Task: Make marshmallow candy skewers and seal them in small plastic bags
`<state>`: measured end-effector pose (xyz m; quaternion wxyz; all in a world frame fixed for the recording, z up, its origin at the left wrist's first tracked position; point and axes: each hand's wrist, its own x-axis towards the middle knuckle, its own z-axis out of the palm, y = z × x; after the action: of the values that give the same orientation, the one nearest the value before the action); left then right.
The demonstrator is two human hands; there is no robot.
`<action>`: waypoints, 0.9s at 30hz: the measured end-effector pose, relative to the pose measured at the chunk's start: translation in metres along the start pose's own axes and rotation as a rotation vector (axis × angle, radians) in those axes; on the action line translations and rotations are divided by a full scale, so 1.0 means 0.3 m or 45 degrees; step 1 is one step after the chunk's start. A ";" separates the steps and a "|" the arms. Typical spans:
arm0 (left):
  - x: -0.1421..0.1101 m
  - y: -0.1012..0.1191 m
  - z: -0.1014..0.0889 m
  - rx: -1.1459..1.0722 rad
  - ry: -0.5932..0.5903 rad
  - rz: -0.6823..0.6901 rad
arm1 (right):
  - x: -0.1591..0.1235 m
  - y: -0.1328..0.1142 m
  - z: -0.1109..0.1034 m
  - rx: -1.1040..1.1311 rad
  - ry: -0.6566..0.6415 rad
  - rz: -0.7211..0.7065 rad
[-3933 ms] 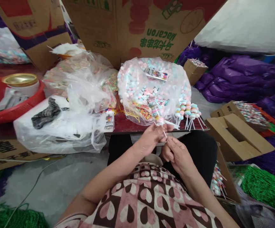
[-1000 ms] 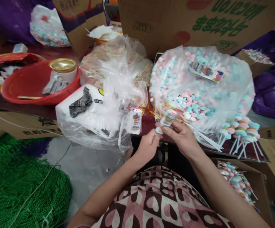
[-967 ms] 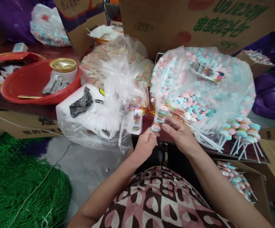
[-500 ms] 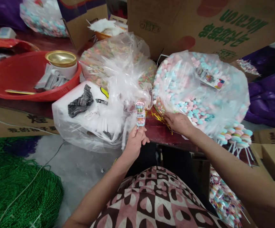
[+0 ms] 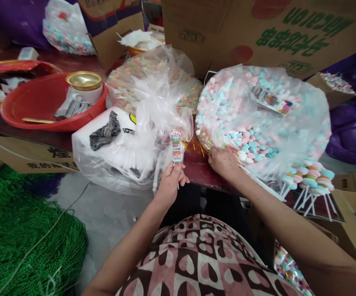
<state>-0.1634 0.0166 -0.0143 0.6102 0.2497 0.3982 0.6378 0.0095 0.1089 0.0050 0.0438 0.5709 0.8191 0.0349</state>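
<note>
My left hand (image 5: 173, 177) pinches a wrapped lollipop (image 5: 177, 146) by its stick, with the printed wrapper upright above the fingers. At the table edge, my right hand (image 5: 223, 163) is closed with the fingertips down; whatever they hold is hidden. Gold twist ties (image 5: 201, 149) lie just left of those fingers. Right behind that hand rests a large clear bag of pink and blue candies (image 5: 253, 144). Thin white sticks (image 5: 265, 186) lie beside my right wrist. Assembled candy lollipops (image 5: 311, 176) stand in a cluster farther right.
A clear bag of white wrappers (image 5: 119, 164) sits left, before a bag of orange and green candies (image 5: 128, 84). Beyond are a red basin (image 5: 20, 102) with a gold bowl (image 5: 83, 80), and a big carton (image 5: 214, 37). Green cord (image 5: 33, 230) is heaped on the floor.
The view has shifted slightly. My right hand has moved a little left and its fingers have drawn in; fewer gold twist ties show beside it. My left hand still holds the wrapped lollipop.
</note>
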 end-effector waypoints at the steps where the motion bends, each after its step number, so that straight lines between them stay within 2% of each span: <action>1: 0.000 0.000 0.004 -0.007 0.015 0.000 | -0.009 0.003 0.003 0.022 0.013 -0.013; 6: -0.011 -0.002 0.028 -0.011 0.036 -0.014 | -0.045 0.015 0.007 0.149 0.068 -0.045; 13: -0.016 -0.014 0.079 0.025 -0.018 -0.063 | -0.036 0.013 0.004 0.290 0.099 -0.002; 19: -0.011 -0.019 0.080 0.006 -0.037 -0.087 | -0.057 0.033 -0.001 0.404 0.104 0.001; 24: -0.005 -0.025 0.073 -0.022 -0.036 -0.088 | -0.093 0.016 0.005 0.115 0.141 -0.076; 27: -0.001 -0.026 0.072 -0.033 -0.038 -0.096 | -0.090 -0.011 0.029 0.003 0.170 -0.054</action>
<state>-0.1413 0.0201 -0.0087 0.6430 0.2360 0.3898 0.6156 0.0166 0.0826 -0.0031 -0.0106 0.5499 0.8321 0.0711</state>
